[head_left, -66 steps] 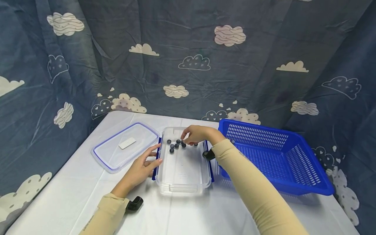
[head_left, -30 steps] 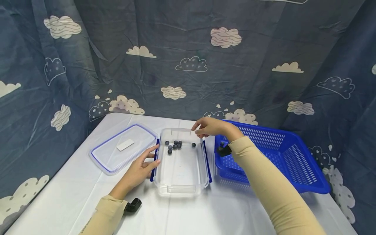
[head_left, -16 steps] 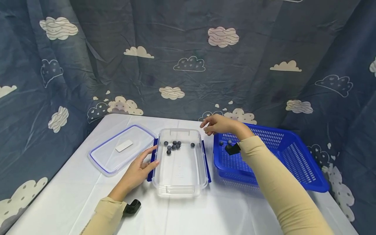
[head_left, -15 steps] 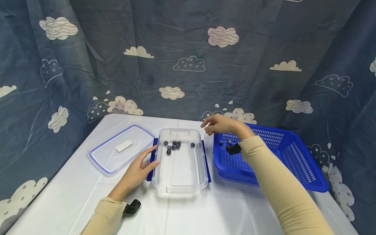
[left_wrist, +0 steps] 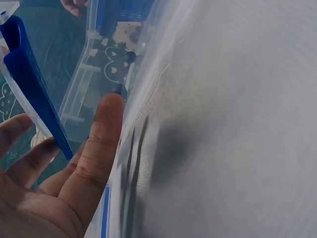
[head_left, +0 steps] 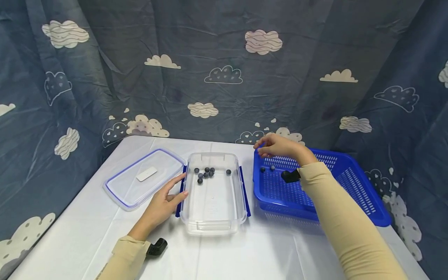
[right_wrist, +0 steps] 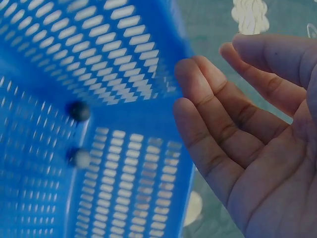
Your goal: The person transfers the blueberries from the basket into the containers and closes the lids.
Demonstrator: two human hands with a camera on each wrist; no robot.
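Note:
My left hand rests against the left edge of a clear plastic food container, fingertips at its rim. In the left wrist view the fingers are spread beside the blue side clip. Several blueberries lie in the container's far half. One more blueberry sits apart at the right. My right hand hovers over the far left corner of a blue plastic basket, fingers loosely bent, nothing visible between them. Two blueberries lie in the basket.
A clear lid with a blue seal lies left of the container, a white label on it. White cloth covers the table. A dark cloud-patterned curtain hangs behind and at both sides.
My right hand has left the blueberries in the container and moved right, to above the basket. The basket's two blueberries have come into clear sight. My left hand stays at the container.

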